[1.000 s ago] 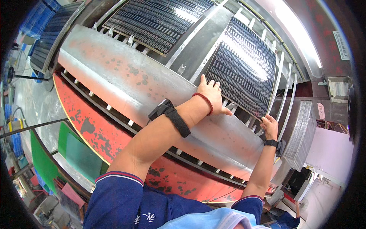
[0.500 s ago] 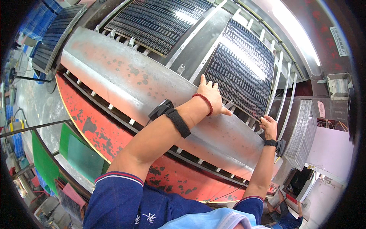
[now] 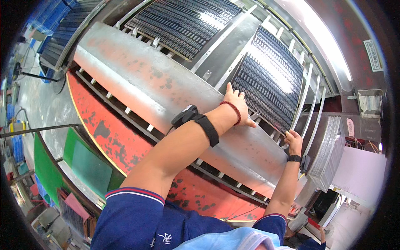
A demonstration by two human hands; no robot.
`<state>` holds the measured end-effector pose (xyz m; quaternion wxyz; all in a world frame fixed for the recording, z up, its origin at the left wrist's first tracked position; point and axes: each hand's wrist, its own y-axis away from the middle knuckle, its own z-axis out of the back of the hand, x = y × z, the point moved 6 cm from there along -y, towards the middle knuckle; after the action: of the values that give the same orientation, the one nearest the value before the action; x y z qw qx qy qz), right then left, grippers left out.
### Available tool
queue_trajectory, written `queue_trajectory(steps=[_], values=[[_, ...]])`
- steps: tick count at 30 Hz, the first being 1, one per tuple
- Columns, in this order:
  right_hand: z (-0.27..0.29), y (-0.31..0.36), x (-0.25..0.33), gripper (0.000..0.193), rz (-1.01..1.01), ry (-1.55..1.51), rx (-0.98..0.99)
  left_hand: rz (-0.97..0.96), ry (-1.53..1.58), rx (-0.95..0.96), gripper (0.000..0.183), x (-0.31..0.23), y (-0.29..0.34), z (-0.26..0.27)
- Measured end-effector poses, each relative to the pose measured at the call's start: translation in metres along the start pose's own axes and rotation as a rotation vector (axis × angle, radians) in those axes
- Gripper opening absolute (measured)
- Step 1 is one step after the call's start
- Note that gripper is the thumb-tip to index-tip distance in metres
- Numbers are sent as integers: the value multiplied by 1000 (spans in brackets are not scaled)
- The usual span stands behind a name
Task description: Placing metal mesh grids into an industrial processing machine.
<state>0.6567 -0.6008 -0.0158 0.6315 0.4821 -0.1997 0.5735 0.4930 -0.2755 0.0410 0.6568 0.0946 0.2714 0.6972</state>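
In the head view, the upper edge crops the left panel point(image 3: 183, 27); glare hides part of the right panel point(image 3: 268, 77), set among metal rails point(image 3: 305, 89). Two dark panels, two hands: the left hand point(image 3: 238, 103), fingers apart, contact unclear; the right hand point(image 3: 294, 142), fingers clamped on the right panel's lower corner, partly hiding it.

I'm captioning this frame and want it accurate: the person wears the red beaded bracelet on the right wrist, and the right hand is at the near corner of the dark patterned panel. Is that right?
Not quite: the head view shows the red beaded bracelet on the left wrist. The right hand is at the near corner of the dark patterned panel.
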Motion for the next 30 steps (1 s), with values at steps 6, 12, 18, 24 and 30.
queue_trajectory(steps=[6, 12, 18, 24, 30], values=[[2, 0, -4, 38, 0, -15, 4, -2, 31, 23, 94, -1, 1, 0], [4, -2, -9, 36, 40, -9, -2, -10, 48, -9, 93, 2, 1, 0], [6, 1, -11, 35, 57, 2, -7, -53, 15, -2, 88, 2, -3, -3], [4, 5, -6, 37, 37, -1, -54, -66, 17, 1, 86, 2, -3, -3], [1, 4, -5, 35, 55, 25, -82, -47, 21, -2, 87, 5, -2, -3]])
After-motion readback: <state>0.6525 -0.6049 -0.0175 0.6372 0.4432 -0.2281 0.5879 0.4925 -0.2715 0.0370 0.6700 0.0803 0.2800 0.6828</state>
